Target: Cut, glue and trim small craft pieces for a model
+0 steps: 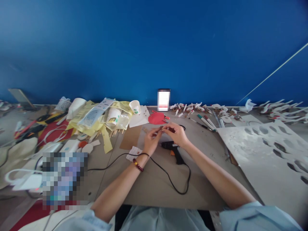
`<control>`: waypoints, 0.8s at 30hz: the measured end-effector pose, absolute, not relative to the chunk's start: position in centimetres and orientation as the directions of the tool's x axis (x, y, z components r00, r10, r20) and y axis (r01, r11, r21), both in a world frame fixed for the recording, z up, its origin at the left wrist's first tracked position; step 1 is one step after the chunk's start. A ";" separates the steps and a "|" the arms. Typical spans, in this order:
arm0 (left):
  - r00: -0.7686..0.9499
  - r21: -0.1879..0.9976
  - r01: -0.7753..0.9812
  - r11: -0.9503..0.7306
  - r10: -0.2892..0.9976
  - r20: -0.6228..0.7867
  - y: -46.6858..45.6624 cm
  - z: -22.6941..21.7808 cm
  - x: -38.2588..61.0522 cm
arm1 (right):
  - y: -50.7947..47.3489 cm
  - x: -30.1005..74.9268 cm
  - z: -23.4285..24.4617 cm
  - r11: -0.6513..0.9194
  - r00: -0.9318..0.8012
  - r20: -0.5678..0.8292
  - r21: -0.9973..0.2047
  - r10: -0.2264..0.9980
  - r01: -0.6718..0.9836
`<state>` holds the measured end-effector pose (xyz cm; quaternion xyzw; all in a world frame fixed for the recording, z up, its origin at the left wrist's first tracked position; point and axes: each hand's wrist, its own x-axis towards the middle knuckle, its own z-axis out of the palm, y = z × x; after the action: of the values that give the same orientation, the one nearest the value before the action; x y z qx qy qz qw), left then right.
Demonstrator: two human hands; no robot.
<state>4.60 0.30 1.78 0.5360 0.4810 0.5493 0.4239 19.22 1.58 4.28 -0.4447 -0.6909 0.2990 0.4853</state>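
Observation:
Above the middle of the table my left hand (153, 138) and my right hand (176, 133) meet at the fingertips. Both are closed in a pinch; whatever lies between the fingers is too small or hidden to name. A beaded bracelet (138, 165) circles my left wrist. Just below my right hand a black glue gun (176, 153) lies on its side, its cord running left beneath my left forearm. Beyond the hands lies a red sheet piece (157, 118). Close to my left wrist is a small crumpled white paper (134, 153).
Small white bird-like figures (190, 108) line the wall side. Markers (206, 122) lie right of my hands. A white sheet with cut-out holes (250, 154) covers the right side. Yellow paper, paper cups (135, 107) and a brown card (130, 137) crowd the left. A lit phone (164, 100) stands against the wall.

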 end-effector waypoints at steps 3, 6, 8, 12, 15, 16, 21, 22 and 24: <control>-0.068 0.986 0.031 -0.164 0.984 0.166 0.4 1.6 4.6 | 1.5 19.3 4.4 0.457 -0.148 0.434 -0.814 0.889 0.358; -0.058 0.992 -0.018 -0.125 0.991 0.123 0.5 1.7 4.5 | 1.4 19.3 4.7 0.498 -0.168 0.472 -0.771 0.865 0.398; -0.053 0.994 -0.068 -0.091 0.995 0.088 0.5 1.8 4.5 | 1.3 19.4 4.8 0.507 -0.180 0.478 -0.755 0.860 0.416; -0.057 0.992 -0.125 -0.033 0.998 0.026 0.4 2.0 4.6 | 1.4 19.4 4.6 0.487 -0.164 0.463 -0.763 0.871 0.425; -0.052 0.990 -0.141 -0.002 0.999 -0.005 0.3 2.1 4.7 | 1.7 19.5 4.3 0.425 -0.116 0.414 -0.818 0.903 0.389; -0.049 0.990 -0.144 0.004 0.999 -0.011 0.3 2.1 4.7 | 1.8 19.5 4.2 0.392 -0.101 0.383 -0.845 0.918 0.363; -0.052 0.990 -0.142 0.020 0.998 -0.027 0.3 2.1 4.7 | 2.0 19.5 4.1 0.264 -0.069 0.255 -0.942 0.965 0.206; -0.045 0.989 -0.146 0.020 0.999 -0.027 0.3 2.2 4.7 | 2.0 19.5 4.2 0.251 -0.080 0.240 -0.952 0.968 0.176; -0.027 0.989 -0.148 0.014 0.999 -0.019 0.2 2.3 4.7 | 2.0 19.5 4.3 0.214 -0.128 0.199 -0.970 0.972 0.118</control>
<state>4.68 0.22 2.27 0.4503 0.4729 0.5386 0.5325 19.46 2.00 4.31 -0.4473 -0.6091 0.4394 0.4856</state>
